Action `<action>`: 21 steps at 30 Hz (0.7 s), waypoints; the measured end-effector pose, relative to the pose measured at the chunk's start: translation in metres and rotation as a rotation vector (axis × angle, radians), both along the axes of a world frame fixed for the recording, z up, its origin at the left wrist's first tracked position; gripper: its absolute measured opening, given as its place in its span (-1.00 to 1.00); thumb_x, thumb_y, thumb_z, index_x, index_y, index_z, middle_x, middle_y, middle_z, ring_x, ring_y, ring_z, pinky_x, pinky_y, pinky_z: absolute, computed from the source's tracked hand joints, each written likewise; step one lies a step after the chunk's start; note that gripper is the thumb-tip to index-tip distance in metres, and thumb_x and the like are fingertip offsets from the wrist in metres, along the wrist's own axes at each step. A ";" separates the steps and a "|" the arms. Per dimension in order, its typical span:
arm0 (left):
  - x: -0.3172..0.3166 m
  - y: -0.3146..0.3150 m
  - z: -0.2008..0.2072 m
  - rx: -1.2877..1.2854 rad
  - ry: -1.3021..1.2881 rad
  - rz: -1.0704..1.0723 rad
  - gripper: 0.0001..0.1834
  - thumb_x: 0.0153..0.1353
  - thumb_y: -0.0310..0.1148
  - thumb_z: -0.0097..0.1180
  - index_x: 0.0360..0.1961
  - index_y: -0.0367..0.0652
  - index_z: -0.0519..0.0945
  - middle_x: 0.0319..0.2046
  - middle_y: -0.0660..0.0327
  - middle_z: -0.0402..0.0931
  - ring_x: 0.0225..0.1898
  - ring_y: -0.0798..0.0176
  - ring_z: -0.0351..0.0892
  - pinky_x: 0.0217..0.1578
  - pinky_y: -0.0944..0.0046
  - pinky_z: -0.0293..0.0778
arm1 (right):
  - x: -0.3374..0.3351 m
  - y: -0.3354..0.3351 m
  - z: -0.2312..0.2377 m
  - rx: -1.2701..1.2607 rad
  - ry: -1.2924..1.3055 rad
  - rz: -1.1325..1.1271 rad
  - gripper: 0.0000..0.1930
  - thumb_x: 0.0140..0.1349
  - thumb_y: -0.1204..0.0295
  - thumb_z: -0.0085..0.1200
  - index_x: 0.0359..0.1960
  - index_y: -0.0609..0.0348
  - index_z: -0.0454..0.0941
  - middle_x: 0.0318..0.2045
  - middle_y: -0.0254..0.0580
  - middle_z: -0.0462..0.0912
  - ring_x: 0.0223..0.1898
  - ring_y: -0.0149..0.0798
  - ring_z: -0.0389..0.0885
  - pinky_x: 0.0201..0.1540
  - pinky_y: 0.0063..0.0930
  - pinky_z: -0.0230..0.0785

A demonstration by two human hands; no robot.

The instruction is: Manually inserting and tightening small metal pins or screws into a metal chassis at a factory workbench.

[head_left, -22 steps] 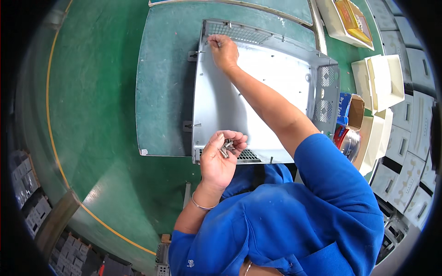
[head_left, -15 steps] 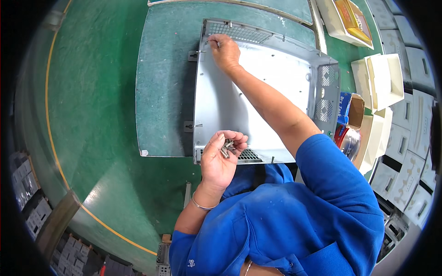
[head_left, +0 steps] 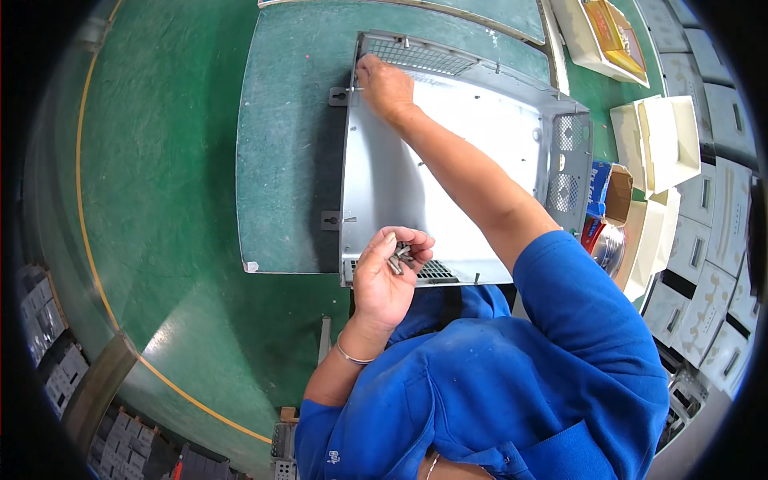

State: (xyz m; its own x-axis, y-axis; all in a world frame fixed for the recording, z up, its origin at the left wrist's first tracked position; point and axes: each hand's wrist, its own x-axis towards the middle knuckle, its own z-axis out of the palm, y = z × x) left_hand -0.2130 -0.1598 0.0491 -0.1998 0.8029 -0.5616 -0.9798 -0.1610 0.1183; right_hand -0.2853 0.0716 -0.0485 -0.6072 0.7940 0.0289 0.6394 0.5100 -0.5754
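A grey sheet-metal case (head_left: 448, 184), open at the top with grille panels in its walls, lies before me on a green-topped table. My left hand (head_left: 388, 276) is cupped, palm up, over its near left corner. In the curled fingers lie several short grey metal studs (head_left: 400, 258). My right hand (head_left: 387, 86) reaches across the case to the far left corner. Its fingers are pinched together at the top of the left wall; whatever is between them is hidden. Mounting tabs (head_left: 331, 220) stick out from that wall, and thin studs stand along the rims.
The table (head_left: 280, 160) extends left of the case. To the right are cream bins (head_left: 668, 144), a blue-and-brown carton (head_left: 612, 192) and a spool of clear material (head_left: 610, 246). Stacked pale panels (head_left: 720, 240) stand farther right. A yellow line (head_left: 88, 224) crosses the green floor.
My right hand has moved slightly left and away from me, closer to the far left corner. The case has shifted a little to the right. My left hand still cups the studs.
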 end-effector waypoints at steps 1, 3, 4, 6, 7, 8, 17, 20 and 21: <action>0.000 0.000 0.000 -0.002 -0.005 0.002 -0.81 0.18 -0.40 -0.18 -0.36 -0.27 0.46 -0.34 0.05 0.47 -0.20 0.09 0.47 -0.15 0.20 0.42 | 0.000 0.001 0.000 0.004 -0.025 0.020 -0.85 0.12 0.34 -0.13 -0.30 0.04 0.42 -0.39 -0.11 0.57 -0.32 -0.03 0.53 -0.31 -0.21 0.33; 0.000 -0.001 0.000 -0.001 -0.008 0.003 -0.81 0.18 -0.40 -0.18 -0.36 -0.27 0.46 -0.34 0.05 0.47 -0.21 0.10 0.47 -0.16 0.21 0.42 | 0.000 0.002 -0.001 0.012 -0.076 0.062 -0.85 0.12 0.35 -0.15 -0.28 0.04 0.38 -0.40 -0.07 0.57 -0.34 -0.01 0.53 -0.32 -0.18 0.33; 0.000 -0.001 0.000 0.000 -0.007 0.002 -0.81 0.18 -0.40 -0.18 -0.36 -0.27 0.46 -0.34 0.05 0.47 -0.21 0.10 0.47 -0.16 0.21 0.42 | 0.000 0.003 -0.001 0.032 -0.119 0.098 -0.84 0.12 0.36 -0.16 -0.27 0.06 0.35 -0.40 -0.06 0.57 -0.34 0.00 0.53 -0.32 -0.17 0.33; -0.001 0.000 0.000 0.003 -0.007 -0.002 -0.81 0.18 -0.40 -0.18 -0.36 -0.27 0.46 -0.34 0.06 0.47 -0.22 0.10 0.47 -0.16 0.21 0.43 | 0.000 0.005 -0.002 0.074 -0.203 0.170 -0.83 0.12 0.38 -0.17 -0.25 0.09 0.30 -0.40 -0.05 0.57 -0.35 0.00 0.54 -0.33 -0.15 0.32; -0.001 0.000 0.000 0.004 -0.009 -0.004 -0.81 0.18 -0.40 -0.18 -0.36 -0.27 0.46 -0.34 0.06 0.47 -0.22 0.10 0.48 -0.16 0.21 0.43 | 0.001 0.006 -0.002 0.092 -0.205 0.204 -0.83 0.12 0.38 -0.18 -0.25 0.11 0.28 -0.40 -0.05 0.57 -0.35 0.00 0.54 -0.33 -0.15 0.33; 0.000 0.001 0.001 0.005 -0.010 -0.006 -0.81 0.18 -0.40 -0.18 -0.36 -0.26 0.46 -0.35 0.06 0.47 -0.22 0.10 0.48 -0.16 0.21 0.43 | 0.002 0.008 -0.002 0.110 -0.207 0.238 -0.83 0.12 0.39 -0.19 -0.25 0.12 0.26 -0.40 -0.05 0.57 -0.35 0.01 0.54 -0.33 -0.15 0.33; 0.001 0.002 0.003 0.001 -0.009 -0.018 -0.82 0.18 -0.39 -0.18 -0.37 -0.25 0.45 -0.36 0.07 0.47 -0.22 0.11 0.47 -0.17 0.21 0.42 | 0.004 0.016 0.003 0.175 -0.295 0.365 -0.82 0.13 0.44 -0.27 -0.24 0.16 0.28 -0.41 -0.01 0.56 -0.36 0.00 0.55 -0.34 -0.18 0.36; 0.001 0.002 0.003 -0.014 0.010 -0.031 -0.82 0.17 -0.38 -0.17 -0.37 -0.24 0.44 -0.37 0.08 0.47 -0.23 0.12 0.47 -0.18 0.22 0.41 | 0.004 0.016 0.007 0.180 -0.300 0.376 -0.82 0.12 0.44 -0.27 -0.24 0.15 0.30 -0.41 0.00 0.57 -0.36 -0.01 0.56 -0.33 -0.19 0.38; 0.001 0.002 0.003 -0.013 0.010 -0.029 -0.82 0.17 -0.38 -0.17 -0.37 -0.24 0.44 -0.37 0.08 0.46 -0.23 0.12 0.47 -0.18 0.22 0.41 | 0.005 0.015 0.009 0.177 -0.301 0.377 -0.82 0.12 0.43 -0.27 -0.25 0.15 0.31 -0.41 0.01 0.57 -0.36 -0.02 0.57 -0.33 -0.20 0.38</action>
